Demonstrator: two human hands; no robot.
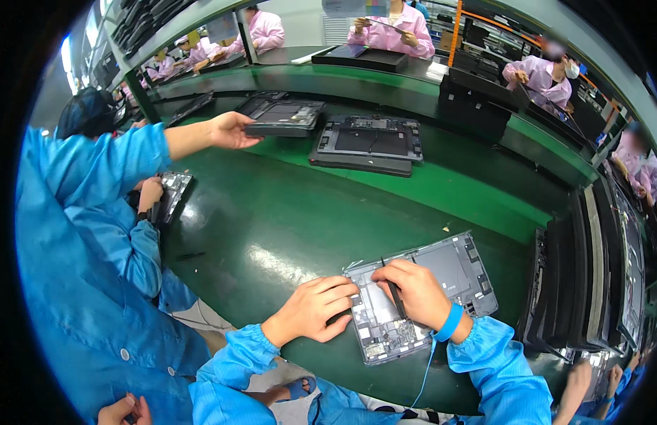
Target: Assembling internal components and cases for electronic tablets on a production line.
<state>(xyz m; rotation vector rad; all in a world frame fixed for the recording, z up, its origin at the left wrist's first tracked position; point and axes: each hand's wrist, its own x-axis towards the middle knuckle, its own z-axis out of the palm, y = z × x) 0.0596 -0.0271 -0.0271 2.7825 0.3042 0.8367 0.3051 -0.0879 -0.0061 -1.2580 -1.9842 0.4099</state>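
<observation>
An opened tablet (452,265) lies tilted on the green bench in front of me, its grey battery area and circuit parts bare. My left hand (318,309) holds its left edge, fingers bent over the rim and thumb lower down. Over the tablet's middle, my right hand (417,290) is closed around slim black tweezers (395,296); the fingers partly hide them and what they touch. A blue wrist strap (450,322) with a thin cord circles my right wrist.
Another opened tablet (371,138) rests on a black tray farther back. At left, a co-worker's hand (236,131) touches stacked tablets (287,115); another person handles a tablet (175,191). Black trays (580,276) stand upright at right. Pink-clad people work beyond the bench.
</observation>
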